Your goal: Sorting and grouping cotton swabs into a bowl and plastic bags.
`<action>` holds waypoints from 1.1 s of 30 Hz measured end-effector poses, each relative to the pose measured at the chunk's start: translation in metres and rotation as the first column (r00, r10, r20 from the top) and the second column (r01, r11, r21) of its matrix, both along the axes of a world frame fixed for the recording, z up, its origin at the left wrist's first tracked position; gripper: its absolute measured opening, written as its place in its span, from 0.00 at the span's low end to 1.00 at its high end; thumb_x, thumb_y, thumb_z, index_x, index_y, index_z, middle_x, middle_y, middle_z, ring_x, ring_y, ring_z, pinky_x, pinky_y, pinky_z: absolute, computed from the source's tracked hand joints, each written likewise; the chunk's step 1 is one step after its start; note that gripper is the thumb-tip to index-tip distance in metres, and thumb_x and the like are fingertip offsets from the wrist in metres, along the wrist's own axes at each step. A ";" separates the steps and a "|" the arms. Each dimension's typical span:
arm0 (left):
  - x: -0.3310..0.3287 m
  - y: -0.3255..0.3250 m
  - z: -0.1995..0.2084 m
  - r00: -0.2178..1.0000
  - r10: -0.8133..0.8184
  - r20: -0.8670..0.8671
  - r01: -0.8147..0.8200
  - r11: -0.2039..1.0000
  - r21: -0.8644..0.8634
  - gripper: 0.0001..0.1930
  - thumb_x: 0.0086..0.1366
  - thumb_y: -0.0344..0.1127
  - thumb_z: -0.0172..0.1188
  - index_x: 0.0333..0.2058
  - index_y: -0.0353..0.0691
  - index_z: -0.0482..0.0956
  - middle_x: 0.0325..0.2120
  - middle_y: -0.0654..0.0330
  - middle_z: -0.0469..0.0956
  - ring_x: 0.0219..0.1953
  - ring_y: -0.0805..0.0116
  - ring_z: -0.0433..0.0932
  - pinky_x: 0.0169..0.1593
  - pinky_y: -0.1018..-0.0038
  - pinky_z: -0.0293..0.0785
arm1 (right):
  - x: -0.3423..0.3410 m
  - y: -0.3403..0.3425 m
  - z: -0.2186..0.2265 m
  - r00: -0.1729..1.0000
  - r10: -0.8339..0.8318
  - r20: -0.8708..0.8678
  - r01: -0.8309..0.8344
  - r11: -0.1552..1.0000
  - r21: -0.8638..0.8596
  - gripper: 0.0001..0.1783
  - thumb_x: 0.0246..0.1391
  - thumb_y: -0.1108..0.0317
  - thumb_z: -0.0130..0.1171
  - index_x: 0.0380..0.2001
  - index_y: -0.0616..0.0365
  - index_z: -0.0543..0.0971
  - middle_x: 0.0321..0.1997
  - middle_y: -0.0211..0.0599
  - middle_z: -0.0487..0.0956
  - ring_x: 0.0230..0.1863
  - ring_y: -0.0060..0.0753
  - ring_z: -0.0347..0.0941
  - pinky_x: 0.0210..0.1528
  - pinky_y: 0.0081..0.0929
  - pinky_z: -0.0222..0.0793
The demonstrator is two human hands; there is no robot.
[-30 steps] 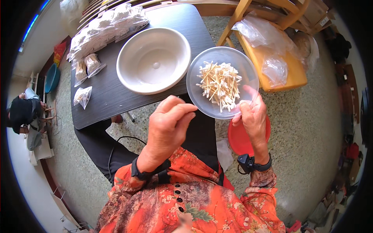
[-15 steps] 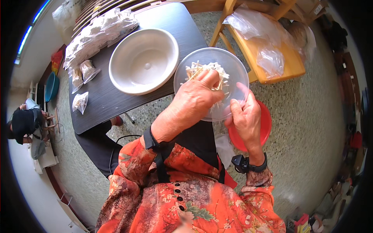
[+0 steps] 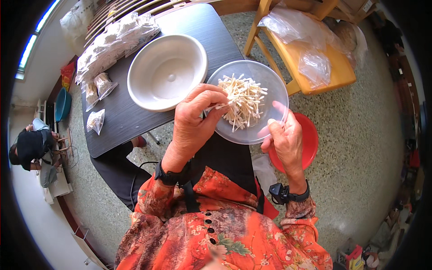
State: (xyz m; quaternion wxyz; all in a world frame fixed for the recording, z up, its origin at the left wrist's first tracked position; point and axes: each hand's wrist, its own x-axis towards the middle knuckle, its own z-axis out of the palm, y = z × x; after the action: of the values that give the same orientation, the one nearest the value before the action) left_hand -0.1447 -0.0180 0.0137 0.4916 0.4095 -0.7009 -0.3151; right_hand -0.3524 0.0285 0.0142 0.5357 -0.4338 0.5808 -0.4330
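My right hand (image 3: pixel 288 139) grips the right rim of a round translucent plastic lid (image 3: pixel 275 85), thumb on top and fingers beneath. A loose heap of cotton swabs (image 3: pixel 245 101) with white tips and pale sticks lies on it. At the lid's left edge, my left hand (image 3: pixel 193 119) pinches a few cotton swabs between thumb and fingers; their exact number is hidden. Left of the lid, an empty white basin (image 3: pixel 155 74) stands on the dark table (image 3: pixel 135 118). Partly below my right hand is a red basin (image 3: pixel 308 135).
Bagged cotton swabs (image 3: pixel 119 40) pile up at the table's far left, with a few small bags (image 3: pixel 95 121) nearer. A yellow wooden chair (image 3: pixel 330 83) at the right holds clear plastic bags (image 3: pixel 294 29). A person (image 3: pixel 33 146) sits at far left, below a teal basin (image 3: pixel 62 104).
My left hand has moved left and out of the heap, taking a few cotton swabs to the lid's edge. The heap shows more fully. My right hand keeps its hold.
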 end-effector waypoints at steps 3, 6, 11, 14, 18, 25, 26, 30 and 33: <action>-0.003 0.007 0.009 0.964 -0.012 0.266 0.048 0.991 -0.127 0.14 0.48 0.17 0.60 0.35 0.35 0.79 0.36 0.54 0.76 0.38 0.59 0.78 0.42 0.72 0.74 | 0.001 0.001 0.002 1.000 -0.002 0.013 0.002 1.000 0.025 0.27 0.55 0.69 0.46 0.57 0.70 0.59 0.23 0.37 0.76 0.15 0.18 0.69 0.18 0.16 0.67; 0.001 0.014 0.015 0.943 0.027 0.332 0.043 0.978 -0.203 0.15 0.47 0.18 0.60 0.36 0.35 0.79 0.36 0.55 0.77 0.38 0.56 0.77 0.43 0.69 0.73 | 0.000 0.003 0.001 1.000 -0.010 0.027 0.010 1.000 0.010 0.27 0.56 0.69 0.47 0.57 0.70 0.59 0.23 0.37 0.76 0.15 0.18 0.69 0.18 0.16 0.67; 0.007 0.033 0.023 0.897 0.113 0.428 0.028 0.951 -0.309 0.12 0.46 0.20 0.61 0.33 0.36 0.79 0.33 0.57 0.76 0.34 0.59 0.76 0.39 0.67 0.71 | 0.001 0.007 0.004 1.000 -0.008 0.015 0.008 1.000 -0.027 0.26 0.56 0.69 0.47 0.57 0.70 0.59 0.23 0.36 0.76 0.15 0.17 0.68 0.19 0.15 0.67; -0.006 0.035 0.018 0.901 -0.083 0.425 0.202 0.949 -0.242 0.10 0.46 0.24 0.62 0.31 0.37 0.78 0.30 0.58 0.74 0.32 0.60 0.74 0.38 0.67 0.69 | 0.003 0.011 0.006 1.000 -0.003 -0.008 0.003 0.999 -0.033 0.26 0.56 0.69 0.47 0.57 0.71 0.59 0.23 0.36 0.76 0.15 0.17 0.68 0.19 0.15 0.67; -0.015 0.023 0.009 0.829 -0.062 0.556 0.194 0.964 -0.182 0.08 0.48 0.26 0.62 0.30 0.37 0.77 0.30 0.58 0.74 0.32 0.58 0.73 0.37 0.66 0.69 | 0.003 0.015 0.005 1.000 -0.005 -0.017 0.004 0.999 -0.054 0.27 0.56 0.69 0.47 0.57 0.70 0.59 0.23 0.36 0.77 0.15 0.16 0.68 0.19 0.15 0.67; -0.009 0.032 0.018 0.937 -0.115 0.329 0.183 0.966 -0.183 0.12 0.50 0.27 0.62 0.35 0.35 0.76 0.35 0.55 0.74 0.38 0.56 0.73 0.39 0.66 0.70 | -0.008 0.021 0.001 0.995 -0.032 0.095 0.034 0.999 -0.017 0.27 0.56 0.71 0.48 0.57 0.70 0.58 0.22 0.37 0.77 0.14 0.18 0.69 0.18 0.15 0.67; -0.012 0.032 0.019 0.926 0.012 0.376 0.078 0.972 -0.223 0.13 0.50 0.27 0.62 0.37 0.35 0.76 0.36 0.53 0.74 0.39 0.54 0.73 0.41 0.65 0.70 | -0.008 0.023 0.000 0.995 -0.023 0.101 0.025 1.000 -0.014 0.27 0.56 0.68 0.48 0.57 0.70 0.59 0.23 0.38 0.77 0.15 0.18 0.69 0.18 0.14 0.67; -0.030 0.035 0.021 0.818 0.194 0.541 -0.079 0.970 -0.229 0.21 0.51 0.29 0.61 0.45 0.32 0.71 0.44 0.47 0.71 0.45 0.48 0.71 0.48 0.62 0.69 | -0.003 0.027 -0.001 0.993 -0.007 0.115 0.005 1.000 0.018 0.28 0.56 0.70 0.49 0.58 0.68 0.58 0.22 0.36 0.76 0.15 0.18 0.69 0.17 0.16 0.67; -0.039 0.032 0.016 0.774 0.195 0.602 -0.119 0.979 -0.165 0.24 0.52 0.30 0.61 0.48 0.29 0.68 0.45 0.46 0.71 0.47 0.47 0.70 0.51 0.62 0.67 | -0.003 0.027 0.000 0.991 0.005 0.136 -0.007 1.000 0.016 0.28 0.55 0.71 0.49 0.57 0.72 0.57 0.20 0.36 0.75 0.14 0.21 0.71 0.16 0.17 0.69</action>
State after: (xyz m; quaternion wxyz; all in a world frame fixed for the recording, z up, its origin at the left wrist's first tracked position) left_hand -0.1841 0.0140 0.0302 0.2842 0.5173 -0.8032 -0.0807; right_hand -0.3551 0.0551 0.0140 0.5788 -0.4007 0.5451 -0.4552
